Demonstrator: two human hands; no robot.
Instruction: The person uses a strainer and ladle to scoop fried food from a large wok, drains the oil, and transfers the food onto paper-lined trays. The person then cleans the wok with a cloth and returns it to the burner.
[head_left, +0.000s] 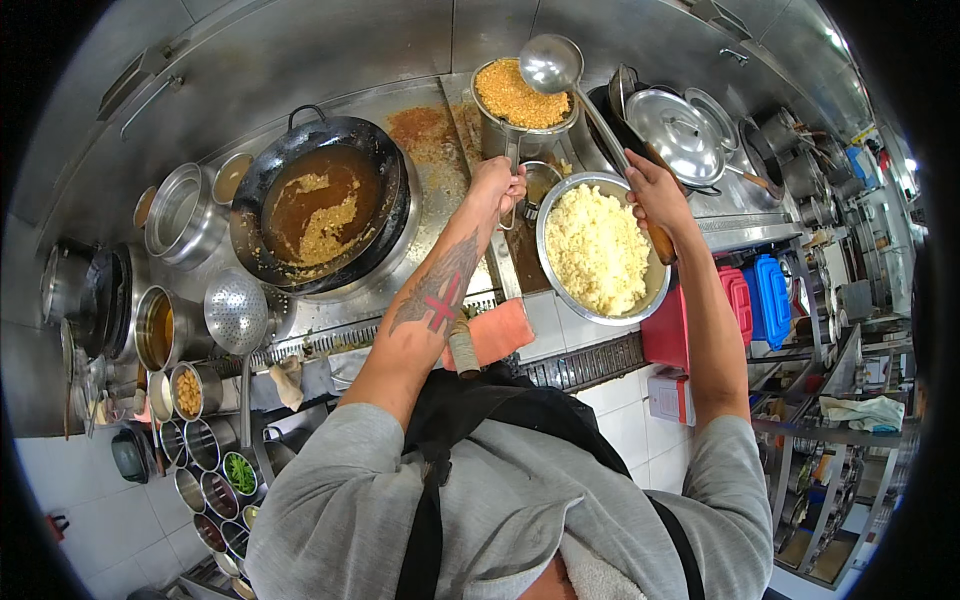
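Observation:
My left hand (498, 187) grips the handle of a fine strainer (513, 139) heaped with orange-brown fried bits (514, 94); the strainer rests on a steel pot (491, 139). In my right hand (654, 191) is the wooden-ended handle of a steel ladle (551, 64), whose bowl hangs over the right part of the bits. Beneath my right hand stands a steel bowl (553, 279) of pale yellow, crumbly food (596, 247) that looks minced. To the left, a black wok (247, 225) holds brown liquid (289, 195) with golden bits in it.
A perforated skimmer (236, 311) lies left of my left arm, near steel pots (180, 214). An orange cloth (502, 330) hangs at the stove's front edge. Lidded pans (675, 135) stand at the right, above red (664, 330) and blue bins (770, 300). Small steel containers (219, 495) fill the lower left.

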